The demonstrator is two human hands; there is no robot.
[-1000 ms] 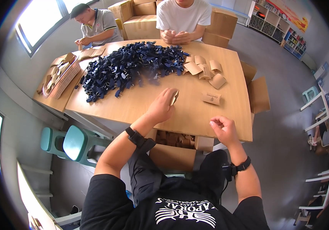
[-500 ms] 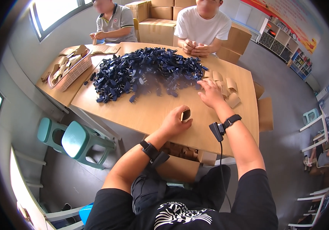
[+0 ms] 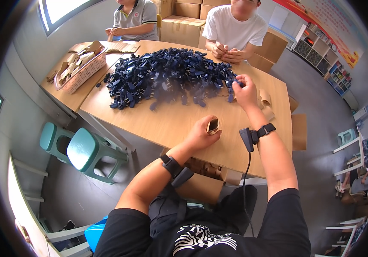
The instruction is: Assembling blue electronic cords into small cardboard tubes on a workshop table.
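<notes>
My left hand (image 3: 202,133) is wrapped round a small brown cardboard sleeve (image 3: 213,125), its open end facing up and dark inside, just above the near part of the table. At the right edge of a big heap of dark blue plastic plugs (image 3: 166,75) with metal prongs is my right hand (image 3: 246,91). Its thumb and fingers are closed on one dark blue plug (image 3: 240,84), only partly visible. Several more brown cardboard sleeves (image 3: 265,97) lie beside my right wrist, partly covered by it.
On the table (image 3: 149,124), a pink basket (image 3: 85,77) of folded cardboard stands at the left, with flat cardboard pieces (image 3: 124,47) behind it. Two people sit across, their hands at the far edge. Green stools (image 3: 90,150) stand left; an open carton (image 3: 199,188) sits below the near edge.
My right hand has moved from the cardboard sleeves to the heap's right edge and closed on a plug. My left hand keeps its sleeve almost in place.
</notes>
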